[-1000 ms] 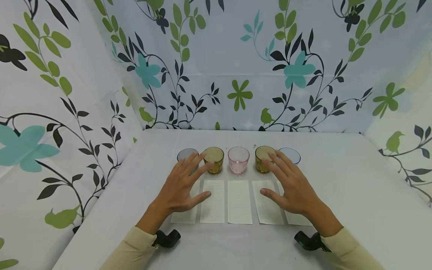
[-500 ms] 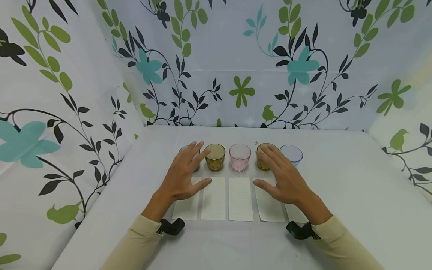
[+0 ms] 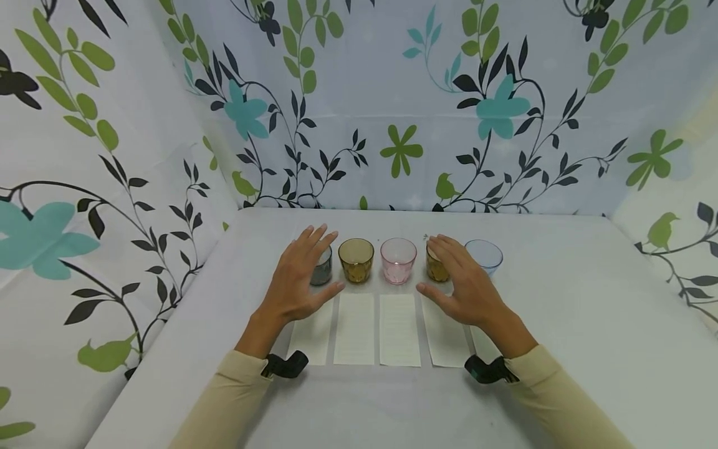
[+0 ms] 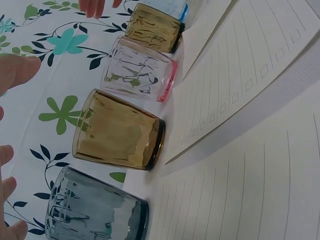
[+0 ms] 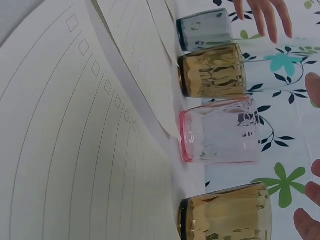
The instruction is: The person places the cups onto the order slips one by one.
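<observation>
A row of drinking glasses stands across the white table. From left to right come a smoky grey glass (image 3: pixel 321 269), an amber glass (image 3: pixel 356 265), a clear pink glass (image 3: pixel 398 265), a second amber glass (image 3: pixel 436 269) and a pale blue glass (image 3: pixel 487 255). My left hand (image 3: pixel 296 277), fingers spread, hovers in front of the grey glass and partly covers it. My right hand (image 3: pixel 468 284) is likewise outstretched, overlapping the second amber glass. Both hands hold nothing. Below them lie lined paper slips (image 3: pixel 399 330), one before each glass; the outer ones are partly hidden.
The white tablecloth (image 3: pixel 370 408) spreads around the row. A patterned curtain with leaves and flowers (image 3: pixel 336 125) hangs behind and at both sides. Black wrist cameras sit on the left wrist (image 3: pixel 287 365) and the right wrist (image 3: pixel 485 369).
Both hands have drifted slightly forward, and the right hand has shifted to the left. More of the grey and blue glasses shows now. The glasses and slips have not moved on the table.
</observation>
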The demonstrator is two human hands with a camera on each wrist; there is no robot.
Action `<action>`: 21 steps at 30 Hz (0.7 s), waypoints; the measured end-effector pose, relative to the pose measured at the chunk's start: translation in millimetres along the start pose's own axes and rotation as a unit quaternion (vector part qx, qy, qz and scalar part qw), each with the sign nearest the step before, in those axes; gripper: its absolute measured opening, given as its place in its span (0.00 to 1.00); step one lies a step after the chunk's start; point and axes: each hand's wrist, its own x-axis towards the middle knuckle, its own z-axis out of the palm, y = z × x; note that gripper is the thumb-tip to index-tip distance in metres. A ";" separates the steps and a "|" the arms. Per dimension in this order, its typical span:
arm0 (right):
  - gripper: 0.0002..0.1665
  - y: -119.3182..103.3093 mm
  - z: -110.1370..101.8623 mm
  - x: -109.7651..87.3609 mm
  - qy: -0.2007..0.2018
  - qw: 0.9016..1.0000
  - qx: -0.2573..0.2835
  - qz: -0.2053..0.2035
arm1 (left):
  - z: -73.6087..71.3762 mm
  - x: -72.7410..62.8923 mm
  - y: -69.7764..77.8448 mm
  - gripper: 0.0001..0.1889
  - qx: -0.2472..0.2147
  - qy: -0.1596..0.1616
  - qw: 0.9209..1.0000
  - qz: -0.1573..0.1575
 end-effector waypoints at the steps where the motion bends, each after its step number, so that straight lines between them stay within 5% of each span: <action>1: 0.46 0.8 1.5 0.5 0.000 1.000 0.004 0.005 | 0.4 -0.1 -0.6 0.44 -0.004 0.002 1.000 -0.005; 21: 0.58 -7.7 21.7 24.5 -0.108 0.985 0.071 0.115 | 8.3 -4.5 -14.5 0.47 -0.064 -0.012 0.995 -0.073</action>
